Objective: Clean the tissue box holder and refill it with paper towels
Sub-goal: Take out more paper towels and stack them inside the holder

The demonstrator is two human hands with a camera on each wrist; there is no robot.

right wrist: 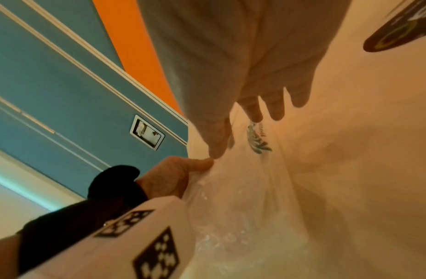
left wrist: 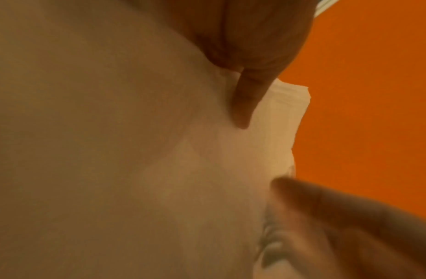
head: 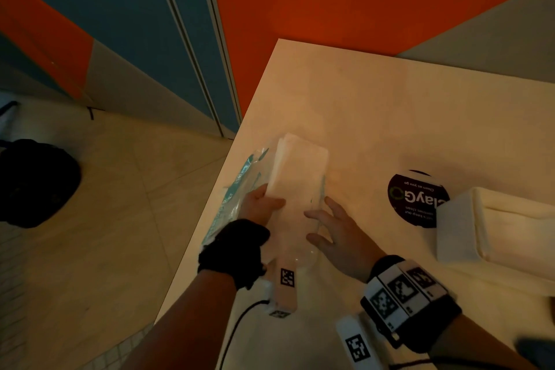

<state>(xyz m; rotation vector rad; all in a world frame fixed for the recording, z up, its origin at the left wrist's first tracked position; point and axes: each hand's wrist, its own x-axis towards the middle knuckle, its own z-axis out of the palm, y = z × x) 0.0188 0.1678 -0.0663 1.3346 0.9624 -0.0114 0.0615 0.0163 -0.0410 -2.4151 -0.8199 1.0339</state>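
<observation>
1. Near the left edge of the bench (head: 375,105), we are working a stack of paper towels (head: 295,171) out of its clear plastic wrapper (head: 240,186), which carries teal printing; the far half of the stack is lying bare, the near half is under film.
2. Our left hand (head: 261,204) is gripping the near left side of the stack, thumb on top and the other fingers hidden beneath, so we are judging it a pinch on towels and film together.
3. Our right hand (head: 336,228) is lying spread, fingers straight, on the wrapper at the stack's right side, holding nothing.
4. The tissue box holder (head: 492,228), white and open-topped, is standing well apart at the right, partly covering a round dark sticker (head: 414,198).
5. We are judging this the unwrapping step, with refilling not yet begun.
6. The next move is calling for pinning the film with the right hand and drawing the stack clear without fanning the sheets, then carrying it across to the holder.
7. A dark bag (head: 36,183) is sitting on the floor at the left.
</observation>
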